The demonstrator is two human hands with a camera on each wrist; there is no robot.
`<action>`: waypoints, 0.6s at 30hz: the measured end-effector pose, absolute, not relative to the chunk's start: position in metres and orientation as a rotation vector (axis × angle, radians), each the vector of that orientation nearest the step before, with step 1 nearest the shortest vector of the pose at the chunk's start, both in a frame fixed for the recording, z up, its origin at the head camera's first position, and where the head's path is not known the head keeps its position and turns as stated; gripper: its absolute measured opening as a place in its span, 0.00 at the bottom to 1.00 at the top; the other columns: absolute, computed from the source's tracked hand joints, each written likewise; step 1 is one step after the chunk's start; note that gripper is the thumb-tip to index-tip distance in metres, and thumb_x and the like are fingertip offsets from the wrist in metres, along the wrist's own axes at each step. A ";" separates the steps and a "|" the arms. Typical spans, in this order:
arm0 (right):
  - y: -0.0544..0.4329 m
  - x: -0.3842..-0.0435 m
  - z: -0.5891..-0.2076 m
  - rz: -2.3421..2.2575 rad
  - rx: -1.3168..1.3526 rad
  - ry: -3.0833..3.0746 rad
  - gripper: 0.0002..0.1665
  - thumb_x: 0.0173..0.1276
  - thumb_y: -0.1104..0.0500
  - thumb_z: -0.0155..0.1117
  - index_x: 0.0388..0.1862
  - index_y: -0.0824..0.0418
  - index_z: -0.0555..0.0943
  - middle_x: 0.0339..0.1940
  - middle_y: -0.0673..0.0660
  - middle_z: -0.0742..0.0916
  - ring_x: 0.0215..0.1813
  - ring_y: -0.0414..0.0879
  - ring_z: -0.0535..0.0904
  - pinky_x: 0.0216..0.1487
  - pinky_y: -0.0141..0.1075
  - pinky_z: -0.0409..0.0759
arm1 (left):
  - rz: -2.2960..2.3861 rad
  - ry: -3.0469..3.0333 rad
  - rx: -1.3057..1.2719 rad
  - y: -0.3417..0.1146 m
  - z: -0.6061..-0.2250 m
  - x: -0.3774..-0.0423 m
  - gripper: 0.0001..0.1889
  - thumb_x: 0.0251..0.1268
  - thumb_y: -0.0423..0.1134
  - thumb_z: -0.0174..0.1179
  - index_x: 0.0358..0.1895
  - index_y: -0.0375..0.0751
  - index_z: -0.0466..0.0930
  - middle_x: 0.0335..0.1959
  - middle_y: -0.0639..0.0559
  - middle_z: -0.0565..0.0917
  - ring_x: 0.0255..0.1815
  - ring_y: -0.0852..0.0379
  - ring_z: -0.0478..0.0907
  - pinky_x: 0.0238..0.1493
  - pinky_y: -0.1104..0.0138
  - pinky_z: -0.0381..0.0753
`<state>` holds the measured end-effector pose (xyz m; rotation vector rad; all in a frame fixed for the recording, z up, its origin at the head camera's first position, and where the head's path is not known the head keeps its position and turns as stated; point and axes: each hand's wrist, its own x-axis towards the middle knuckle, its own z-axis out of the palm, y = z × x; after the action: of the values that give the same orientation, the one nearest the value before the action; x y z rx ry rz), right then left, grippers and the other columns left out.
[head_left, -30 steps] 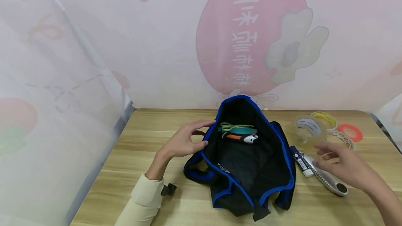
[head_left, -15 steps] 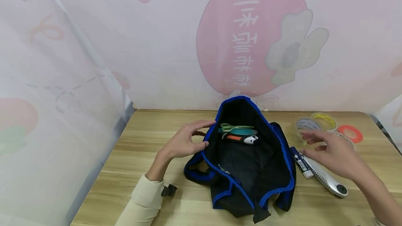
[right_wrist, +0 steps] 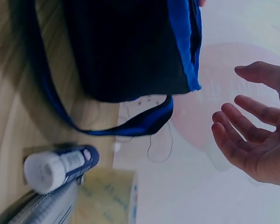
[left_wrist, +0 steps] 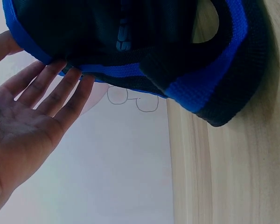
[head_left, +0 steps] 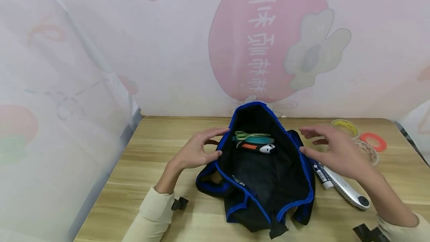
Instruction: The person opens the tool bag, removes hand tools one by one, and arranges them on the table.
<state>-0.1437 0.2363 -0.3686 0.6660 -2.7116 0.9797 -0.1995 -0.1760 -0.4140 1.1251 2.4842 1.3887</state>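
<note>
A black bag with blue trim (head_left: pixel 258 186) stands with its mouth wide. My left hand (head_left: pixel 198 149) holds its left rim, the thumb going behind the edge in the left wrist view and the other fingertips against the outer side. Inside lie green-handled scissors (head_left: pixel 248 136), a teal item (head_left: pixel 265 140) and a black-and-orange knife-like tool (head_left: pixel 256 147). My right hand (head_left: pixel 339 150) is at the bag's right side, fingers spread and loosely bent; the right wrist view shows it holding nothing, apart from the bag (right_wrist: pixel 126 51).
Right of the bag lie a dark blue tube with a white end (head_left: pixel 322 175) and a silver utility knife (head_left: pixel 349 191). Behind the right hand are a yellow tape roll (head_left: pixel 352 127), a red ring (head_left: pixel 377 141) and a patterned roll (head_left: pixel 372 153). A clear tape roll (right_wrist: pixel 105 196) shows too.
The right hand has moved left, from over the tape rolls and utility knife to the bag's right rim. Left hand and bag stay as they were.
</note>
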 end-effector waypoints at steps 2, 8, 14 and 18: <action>0.228 -0.145 -0.365 0.972 0.692 -2.711 0.28 0.68 0.61 0.79 0.66 0.63 0.84 0.62 0.64 0.89 0.56 0.58 0.89 0.52 0.34 0.91 | 1.392 2.485 1.121 -0.177 -0.414 -0.198 0.36 0.66 0.28 0.66 0.80 0.40 0.71 0.78 0.41 0.76 0.76 0.40 0.76 0.67 0.46 0.87; 0.202 -0.149 -0.357 0.946 0.779 -2.752 0.30 0.68 0.58 0.79 0.68 0.62 0.82 0.64 0.61 0.89 0.60 0.57 0.87 0.57 0.52 0.91 | 1.409 2.491 1.109 -0.181 -0.416 -0.196 0.37 0.66 0.27 0.66 0.80 0.41 0.71 0.78 0.42 0.76 0.75 0.41 0.77 0.67 0.49 0.87; 0.176 -0.161 -0.358 0.917 0.884 -2.799 0.33 0.68 0.57 0.79 0.70 0.60 0.81 0.65 0.62 0.87 0.58 0.59 0.88 0.58 0.54 0.90 | 1.420 2.488 1.099 -0.185 -0.415 -0.197 0.36 0.66 0.27 0.66 0.79 0.41 0.72 0.78 0.42 0.76 0.76 0.41 0.77 0.67 0.48 0.87; 0.159 -0.172 -0.361 0.871 0.946 -2.847 0.33 0.68 0.56 0.79 0.70 0.59 0.81 0.65 0.60 0.87 0.59 0.55 0.88 0.60 0.52 0.90 | 1.406 2.499 1.091 -0.187 -0.415 -0.197 0.36 0.66 0.28 0.66 0.79 0.41 0.72 0.79 0.43 0.76 0.76 0.42 0.76 0.68 0.49 0.87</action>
<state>-0.1716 0.1595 -0.3613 0.9461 -2.8468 0.8713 -0.1974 -0.1869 -0.4153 1.0906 2.4994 1.4055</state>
